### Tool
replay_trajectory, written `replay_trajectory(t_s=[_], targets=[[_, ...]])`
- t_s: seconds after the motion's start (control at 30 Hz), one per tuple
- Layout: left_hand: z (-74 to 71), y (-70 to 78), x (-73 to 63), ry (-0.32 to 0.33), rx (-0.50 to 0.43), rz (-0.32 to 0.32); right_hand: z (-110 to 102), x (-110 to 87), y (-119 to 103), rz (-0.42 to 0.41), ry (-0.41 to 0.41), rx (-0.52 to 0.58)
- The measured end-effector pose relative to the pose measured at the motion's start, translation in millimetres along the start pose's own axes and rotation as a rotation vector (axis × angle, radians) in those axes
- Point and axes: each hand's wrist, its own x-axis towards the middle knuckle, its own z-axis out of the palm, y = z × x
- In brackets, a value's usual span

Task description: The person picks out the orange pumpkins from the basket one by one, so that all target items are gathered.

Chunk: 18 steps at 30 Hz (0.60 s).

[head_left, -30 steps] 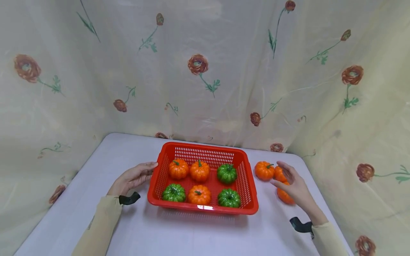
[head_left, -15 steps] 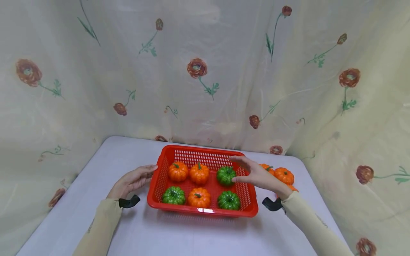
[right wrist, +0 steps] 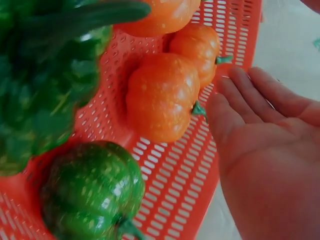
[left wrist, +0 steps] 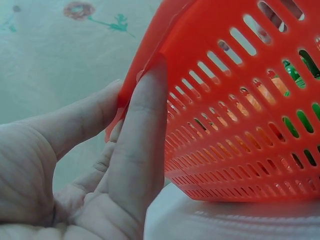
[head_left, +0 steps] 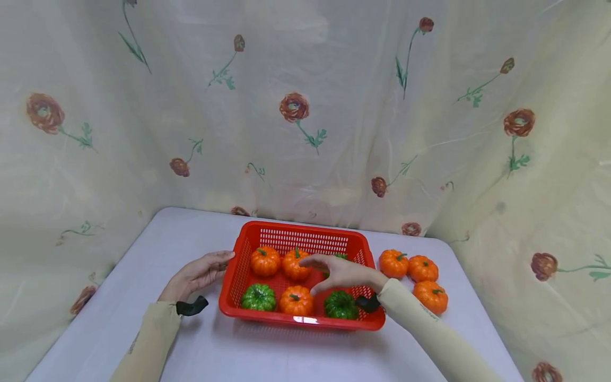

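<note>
A red plastic basket (head_left: 305, 229) with slotted walls holds small orange and green pumpkins. My left hand (head_left: 198, 274) pinches its left rim between thumb and fingers, close up in the left wrist view. Over the basket hovers my right hand (head_left: 340, 274), fingers spread and nothing in them. Nearest to it are the back orange pumpkin (head_left: 292, 268) and the front orange pumpkin (head_left: 296, 301). It mostly hides the back green pumpkin (head_left: 341, 256). A front green pumpkin (head_left: 341, 305) lies below the right wrist, another green pumpkin (head_left: 258, 297) at front left, one orange pumpkin (head_left: 264, 261) at back left.
On the white table (head_left: 267, 355), right of the basket, lie three orange pumpkins, one of them an outer orange pumpkin (head_left: 430, 298). Flower-printed curtain (head_left: 305, 175) walls hang behind the table and at both sides.
My right hand has moved left from the loose orange pumpkins at the right to above the middle of the basket, carrying nothing. The left hand stays on the rim.
</note>
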Motion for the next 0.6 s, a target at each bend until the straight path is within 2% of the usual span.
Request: replay_trajectory(t_s=[0.17, 0.3, 0.5, 0.6], targets=[[0.3, -0.4, -0.8, 0.012, -0.009, -0.004, 5.6, 11.9, 1.7, 0.007, -0.066, -0.082], [0.3, -1.6, -3.2, 0.07, -0.006, 0.0, 9.5, 18.6, 1.8, 0.0, -0.116, -0.108], [-0.4, -2.1, -4.1, 0.032, -0.011, 0.014, 16.0, 25.3, 0.5, 0.028, -0.172, -0.077], [-0.5, -2.7, -6.0, 0.109, 0.009, -0.001, 19.7, 27.6, 2.5, 0.07, -0.185, -0.099]])
